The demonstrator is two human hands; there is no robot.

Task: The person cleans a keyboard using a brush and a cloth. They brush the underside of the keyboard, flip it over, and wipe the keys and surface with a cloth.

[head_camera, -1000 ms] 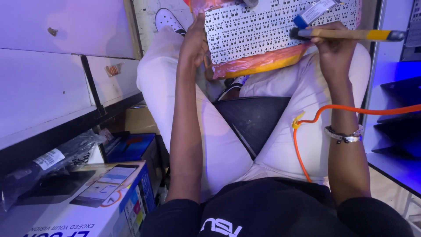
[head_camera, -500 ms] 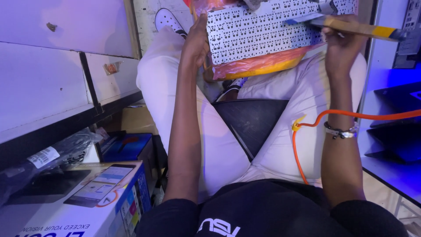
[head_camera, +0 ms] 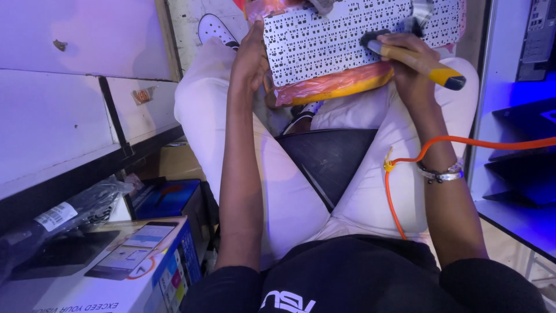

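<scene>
A white perforated keyboard panel (head_camera: 330, 40) lies back side up across my knees, on an orange wrapped piece (head_camera: 336, 86). My left hand (head_camera: 252, 55) grips the panel's left edge. My right hand (head_camera: 405, 58) is shut on a yellow-handled tool (head_camera: 425, 65), its dark tip pressed against the panel near the upper middle. An orange cord (head_camera: 440, 145) runs from the right, past my right wrist with its metal bracelet, down along my thigh.
I sit on a dark stool (head_camera: 330, 162) in white trousers. White cabinet doors (head_camera: 69, 87) stand at left. A printed box (head_camera: 116, 266) and a blue box (head_camera: 165, 197) sit at lower left. Dark shelves (head_camera: 521, 162) under blue light are at right.
My right hand has swung the tool from lying level across the panel's top to pointing down at it, tip now on the panel. The left hand keeps its grip.
</scene>
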